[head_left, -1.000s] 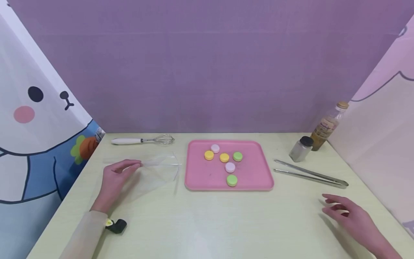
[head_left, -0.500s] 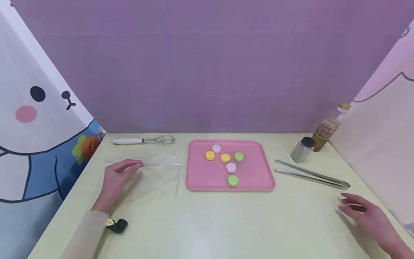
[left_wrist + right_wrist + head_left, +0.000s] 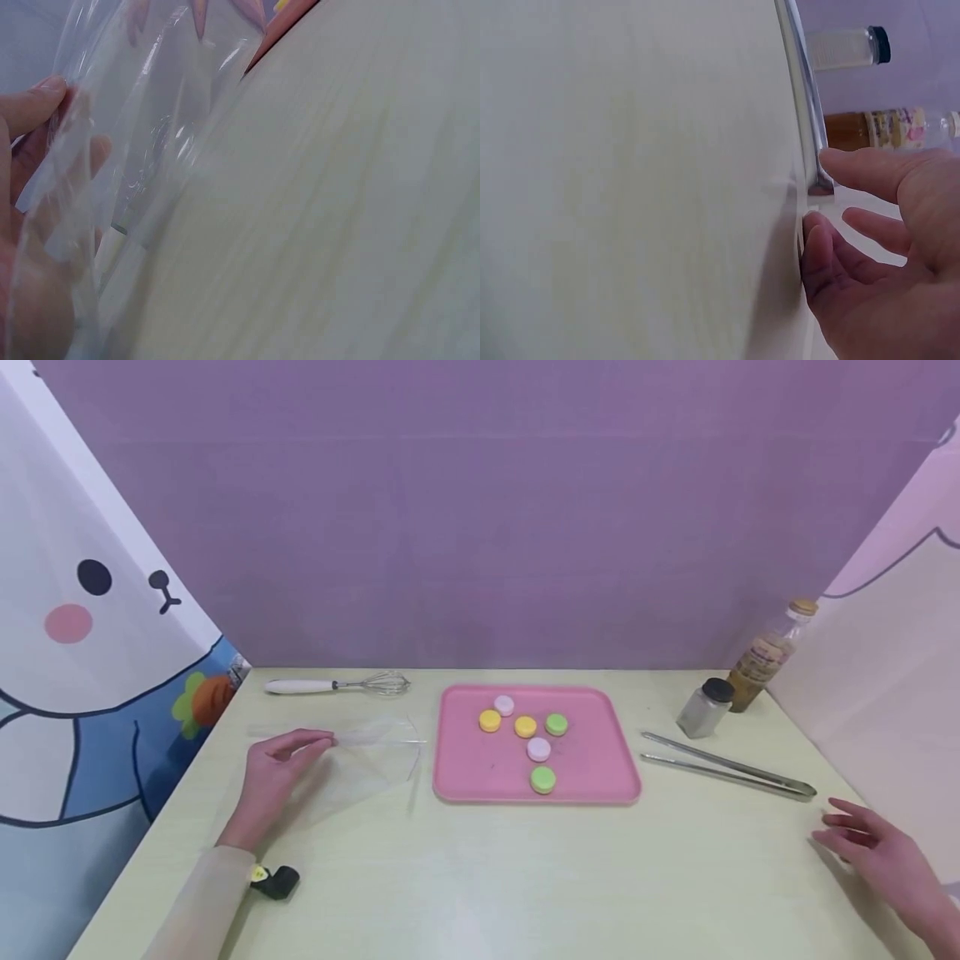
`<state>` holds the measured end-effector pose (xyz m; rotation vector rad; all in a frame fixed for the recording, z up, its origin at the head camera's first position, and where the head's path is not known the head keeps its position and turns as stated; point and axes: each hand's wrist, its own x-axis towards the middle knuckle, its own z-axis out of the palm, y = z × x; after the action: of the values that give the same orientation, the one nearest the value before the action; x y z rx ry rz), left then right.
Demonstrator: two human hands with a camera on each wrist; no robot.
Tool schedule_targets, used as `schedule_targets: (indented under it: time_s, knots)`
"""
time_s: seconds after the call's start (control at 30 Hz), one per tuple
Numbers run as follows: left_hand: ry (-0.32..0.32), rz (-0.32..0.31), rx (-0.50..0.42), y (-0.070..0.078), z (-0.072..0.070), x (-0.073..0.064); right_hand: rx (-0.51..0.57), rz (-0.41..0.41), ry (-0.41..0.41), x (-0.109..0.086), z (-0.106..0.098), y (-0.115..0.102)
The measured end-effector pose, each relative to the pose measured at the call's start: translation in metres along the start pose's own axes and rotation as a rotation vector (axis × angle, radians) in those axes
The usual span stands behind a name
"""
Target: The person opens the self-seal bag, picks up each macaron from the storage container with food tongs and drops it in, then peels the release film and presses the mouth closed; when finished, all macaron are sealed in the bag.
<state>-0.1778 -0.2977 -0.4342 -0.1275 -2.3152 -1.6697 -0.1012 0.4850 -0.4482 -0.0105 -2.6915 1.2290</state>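
My left hand (image 3: 273, 781) pinches a clear plastic bag (image 3: 378, 760) by its edge, between thumb and fingertips. Crinkled film of the bag also covers much of the fingers in the left wrist view. At the right, my right hand (image 3: 881, 856) holds nothing, its fingers loosely bent. Just beyond its fingertips lies a pair of metal tongs (image 3: 735, 770), the bend towards the hand; whether they touch is hard to tell. A pink tray (image 3: 465, 777) sits mid-table, carrying several small macarons: yellow (image 3: 490, 721), lilac (image 3: 538, 749) and green (image 3: 543, 779).
A white-handled whisk (image 3: 337, 686) lies behind the bag at the back left. Towards the back right stand a jar (image 3: 701, 713) with a black lid and a corked bottle (image 3: 761, 662) of brown liquid. A purple cloth (image 3: 480, 527) hangs behind the table (image 3: 480, 877).
My right hand has moved to the right, to the bend of the tongs. The left hand keeps its pinch on the plastic bag. The whole head view has shifted slightly.
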Motion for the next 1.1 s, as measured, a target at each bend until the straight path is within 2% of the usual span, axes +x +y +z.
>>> schedule_targets:
  time_s: [0.13, 0.23, 0.37, 0.43, 0.53, 0.8, 1.03, 1.1]
  knots:
    - [0.000, -0.002, -0.010, -0.001, 0.001, 0.000, -0.067, 0.024, -0.005, 0.011, -0.007, 0.011]
    - [-0.001, -0.007, -0.013, -0.002, 0.001, 0.001, -0.074, 0.020, -0.015, 0.019, -0.011, 0.016]
    - [-0.002, -0.007, -0.020, -0.002, 0.002, 0.001, -0.088, 0.014, -0.056, 0.029, -0.014, 0.021]
    - [-0.002, -0.006, -0.025, -0.002, 0.002, 0.001, -0.136, 0.023, -0.084, 0.035, -0.015, 0.023]
    - [-0.004, -0.005, -0.024, -0.002, 0.001, 0.001, -0.178, 0.039, -0.121, 0.042, -0.015, 0.022]
    - [-0.002, -0.017, 0.009, 0.001, 0.000, 0.000, -0.207, 0.084, -0.201, 0.059, -0.013, 0.016]
    - [-0.005, -0.004, 0.007, 0.000, 0.000, -0.002, -0.191, 0.046, -0.253, 0.068, -0.012, 0.013]
    - [-0.008, 0.004, 0.006, 0.000, 0.000, -0.001, -0.201, 0.058, -0.269, 0.070, -0.011, 0.011]
